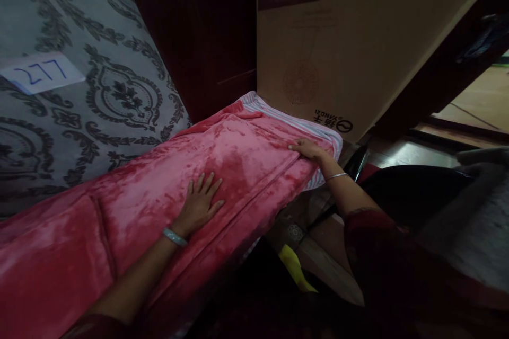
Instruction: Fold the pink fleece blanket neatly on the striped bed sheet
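A pinkish-red plush blanket (238, 143) covers a long raised surface, with folds and creases along it. My left hand (199, 204), with a pale green bangle on the wrist, lies flat on the blanket, fingers spread. Farther along, my right hand (306, 148), wearing a thin silver bangle, rests on the blanket by a long crease near its far end. Its fingers point left and look laid on the fabric rather than gripping it. From under the blanket's far end shows a striped pale cloth (336, 143).
A large cardboard box (338, 53) stands upright beyond the far end. Patterned grey wallpaper (123, 92) on the left carries a white paper slip (43, 71) with blue handwritten digits. A dark chair-like shape (413, 185) is at right. Something yellow (294, 265) shows below.
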A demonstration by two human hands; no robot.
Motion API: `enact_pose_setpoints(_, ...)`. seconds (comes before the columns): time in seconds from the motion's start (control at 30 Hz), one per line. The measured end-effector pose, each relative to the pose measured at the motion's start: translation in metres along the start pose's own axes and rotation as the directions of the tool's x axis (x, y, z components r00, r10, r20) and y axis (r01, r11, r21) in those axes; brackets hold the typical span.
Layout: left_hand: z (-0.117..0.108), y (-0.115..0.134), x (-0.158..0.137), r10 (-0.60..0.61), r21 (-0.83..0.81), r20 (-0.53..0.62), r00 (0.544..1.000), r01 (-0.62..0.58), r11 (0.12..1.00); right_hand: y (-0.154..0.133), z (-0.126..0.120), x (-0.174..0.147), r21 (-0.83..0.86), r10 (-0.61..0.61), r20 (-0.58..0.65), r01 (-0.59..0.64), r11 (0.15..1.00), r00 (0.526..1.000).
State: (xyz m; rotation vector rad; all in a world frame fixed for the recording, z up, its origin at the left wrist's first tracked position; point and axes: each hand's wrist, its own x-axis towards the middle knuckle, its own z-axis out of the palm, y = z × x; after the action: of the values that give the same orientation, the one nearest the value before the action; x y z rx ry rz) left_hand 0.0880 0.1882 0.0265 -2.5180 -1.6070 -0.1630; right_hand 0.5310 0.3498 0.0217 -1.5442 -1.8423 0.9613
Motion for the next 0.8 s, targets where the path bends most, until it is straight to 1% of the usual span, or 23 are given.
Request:
enact_pose_setpoints(0.07, 0.006, 0.001, -0.008, 0.025, 0.001, -0.018, 1.000, -0.025, 1.000, 0.005, 0.001, 0.000, -0.058, -0.015, -0.033, 0.013, 0.998, 0.999)
enact_pose_setpoints(0.17, 0.010, 0.000, -0.010, 0.029, 0.004, -0.017, 0.999, -0.029, 1.000, 0.006, 0.004, 0.001, -0.111, -0.010, -0.064, 0.003, 0.994, 0.998)
enact_pose_setpoints(0.27, 0.006, 0.000, -0.006, 0.022, -0.010, 0.010, 1.000, -0.022, 1.000, 0.002, 0.008, 0.000, -0.139, 0.004, -0.077, -0.014, 0.990, 0.997)
enact_pose_setpoints(0.4, -0.006, 0.005, -0.005, -0.005, -0.054, 0.073, 0.997, 0.009, 0.999, -0.002, 0.011, -0.005, -0.146, 0.017, -0.119, -0.034, 0.989, 0.993)
enact_pose_setpoints(0.5, -0.014, 0.019, -0.021, -0.053, -0.082, 0.102, 0.993, 0.062, 0.995, -0.004, 0.012, -0.009, -0.167, 0.006, -0.165, -0.034, 0.985, 0.986)
enact_pose_setpoints(0.6, -0.017, 0.042, -0.051, -0.145, -0.091, 0.103, 0.984, 0.155, 0.984, -0.007, 0.013, -0.014, -0.205, 0.008, -0.167, -0.042, 0.978, 0.986)
enact_pose_setpoints(0.67, -0.017, 0.058, -0.068, -0.200, -0.099, 0.127, 0.971, 0.213, 0.972, -0.012, 0.013, -0.018, -0.216, 0.029, -0.165, -0.065, 0.974, 0.986)
enact_pose_setpoints(0.73, -0.016, 0.071, -0.079, -0.234, -0.107, 0.134, 0.963, 0.249, 0.963, -0.018, 0.014, -0.022, -0.228, 0.046, -0.159, -0.082, 0.970, 0.986)
enact_pose_setpoints(0.8, -0.017, 0.079, -0.083, -0.250, -0.117, 0.112, 0.962, 0.263, 0.958, -0.022, 0.015, -0.026, -0.256, 0.052, -0.143, -0.087, 0.963, 0.988)
